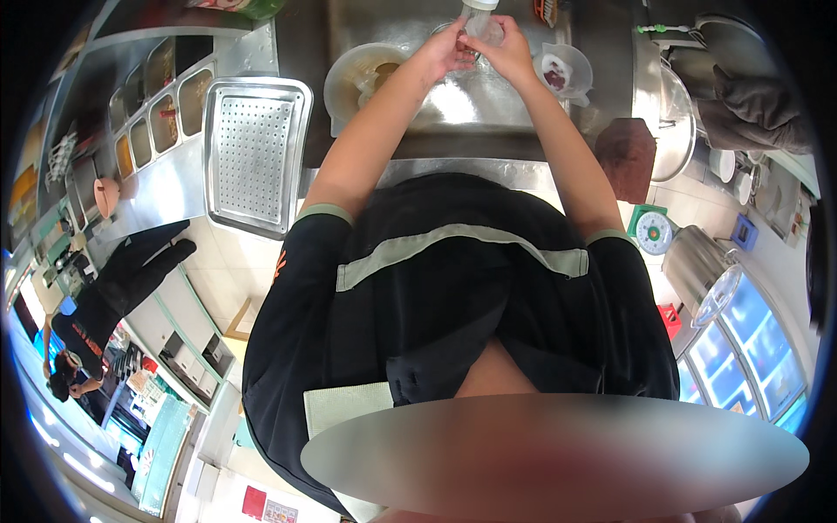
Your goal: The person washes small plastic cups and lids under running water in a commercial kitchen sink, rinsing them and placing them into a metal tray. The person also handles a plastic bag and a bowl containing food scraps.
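Observation:
At the top of the head view, both hands are close together over a metal sink or counter. Between them is a small clear, see-through vessel (492, 33); its exact kind is hard to tell. My left hand (447, 52) cups it from the left, fingers curled. My right hand (509, 52) grips it from the right, thumb across the front. Just above, a clear cylinder with a white end (479, 7) is cut by the picture's edge. A pale bowl with brownish contents (340, 83) sits left of my hands. To their right is a translucent bowl (577, 74) with white and dark red contents.
A perforated metal tray (255, 157) lies left of the sink, beside several ingredient pans (164, 120). A brush (546, 10) lies beyond my right hand. A dark red block (626, 159), a green scale (652, 228) and a steel pot (697, 268) stand right. Another person (91, 322) is far left.

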Demonstrator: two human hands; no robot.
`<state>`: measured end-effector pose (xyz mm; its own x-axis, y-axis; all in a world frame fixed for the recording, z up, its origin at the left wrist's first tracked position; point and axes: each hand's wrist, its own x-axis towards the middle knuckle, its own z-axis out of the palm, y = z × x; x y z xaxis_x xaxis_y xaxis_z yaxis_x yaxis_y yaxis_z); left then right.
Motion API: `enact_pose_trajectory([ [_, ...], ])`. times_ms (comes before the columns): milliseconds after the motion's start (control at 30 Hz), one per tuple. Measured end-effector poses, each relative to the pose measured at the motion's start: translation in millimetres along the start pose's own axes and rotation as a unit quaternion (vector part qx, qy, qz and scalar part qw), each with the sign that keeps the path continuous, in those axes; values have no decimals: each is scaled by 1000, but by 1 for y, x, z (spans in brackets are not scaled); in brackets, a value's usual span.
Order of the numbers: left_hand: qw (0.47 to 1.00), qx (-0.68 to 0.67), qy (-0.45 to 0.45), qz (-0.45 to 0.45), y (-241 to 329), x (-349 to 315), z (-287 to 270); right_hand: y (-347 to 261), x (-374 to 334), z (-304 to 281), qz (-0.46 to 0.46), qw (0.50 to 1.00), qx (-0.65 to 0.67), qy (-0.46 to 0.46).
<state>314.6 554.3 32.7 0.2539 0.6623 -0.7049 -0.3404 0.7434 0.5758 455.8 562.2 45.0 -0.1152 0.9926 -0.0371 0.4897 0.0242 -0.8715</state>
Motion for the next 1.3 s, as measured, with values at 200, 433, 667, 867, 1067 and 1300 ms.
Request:
enact_pose_trajectory([
  [200,995,56,35,77,-12,17,13,26,4,-27,85,995,-13,-53],
  [433,993,115,13,27,-1,25,-4,13,-8,-51,-1,964,-208,-165],
  [667,996,18,-75,-38,2,19,6,0,-15,-54,-138,920,-365,-38],
  [867,991,9,-119,-62,1,17,-1,0,-18,-55,-136,919,-368,-33],
  [1067,984,-35,-145,-100,4,8,12,10,-21,-61,-116,943,-309,-41],
  [1300,994,-57,-54,-75,0,21,-1,14,-11,-47,-90,978,-178,-57],
])
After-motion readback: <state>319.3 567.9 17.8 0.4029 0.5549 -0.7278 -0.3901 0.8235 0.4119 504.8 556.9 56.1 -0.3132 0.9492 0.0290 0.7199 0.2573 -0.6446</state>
